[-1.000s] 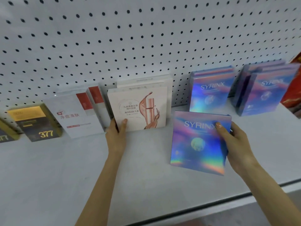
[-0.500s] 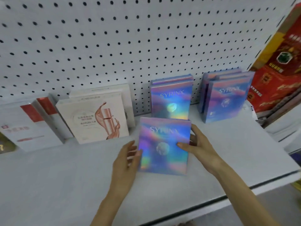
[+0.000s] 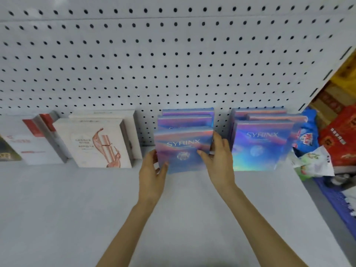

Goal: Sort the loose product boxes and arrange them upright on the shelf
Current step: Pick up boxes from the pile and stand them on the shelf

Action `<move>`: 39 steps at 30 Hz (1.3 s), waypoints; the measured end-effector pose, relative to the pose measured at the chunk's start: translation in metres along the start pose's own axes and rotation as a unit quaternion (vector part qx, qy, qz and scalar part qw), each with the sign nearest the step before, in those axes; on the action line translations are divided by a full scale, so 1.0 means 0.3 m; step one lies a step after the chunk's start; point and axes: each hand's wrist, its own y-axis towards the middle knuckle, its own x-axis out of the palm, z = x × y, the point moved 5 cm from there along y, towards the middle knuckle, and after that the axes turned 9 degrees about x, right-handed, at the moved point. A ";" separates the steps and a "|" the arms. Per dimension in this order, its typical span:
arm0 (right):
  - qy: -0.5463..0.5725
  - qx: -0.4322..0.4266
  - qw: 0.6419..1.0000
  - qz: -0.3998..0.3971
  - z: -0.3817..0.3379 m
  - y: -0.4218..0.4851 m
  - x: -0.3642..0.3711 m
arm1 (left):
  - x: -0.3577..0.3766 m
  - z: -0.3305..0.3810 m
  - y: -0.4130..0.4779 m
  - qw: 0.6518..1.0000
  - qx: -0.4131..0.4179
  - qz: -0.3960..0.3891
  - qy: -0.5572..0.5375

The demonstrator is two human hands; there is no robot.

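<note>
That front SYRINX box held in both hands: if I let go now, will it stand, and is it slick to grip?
The front SYRINX box looks thin and tall, so it may tip unless it leans on the matching boxes behind. Its glossy holographic face suggests a slippery surface; the left hand and right hand pinch its edges. Flat faces and crisp corners suggest stiff card.

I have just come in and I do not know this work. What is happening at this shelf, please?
A person is putting product boxes upright on a white shelf. Both hands hold one holographic SYRINX box: the left hand at its left edge, the right hand at its right edge. It stands in front of two similar boxes by the pegboard. Another SYRINX stack stands to the right, cream boxes to the left.
</note>
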 end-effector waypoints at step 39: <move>0.104 -0.069 0.902 -0.413 -0.530 -1.164 0.691 | -1.224 -0.226 -0.959 0.962 -0.212 0.167 0.037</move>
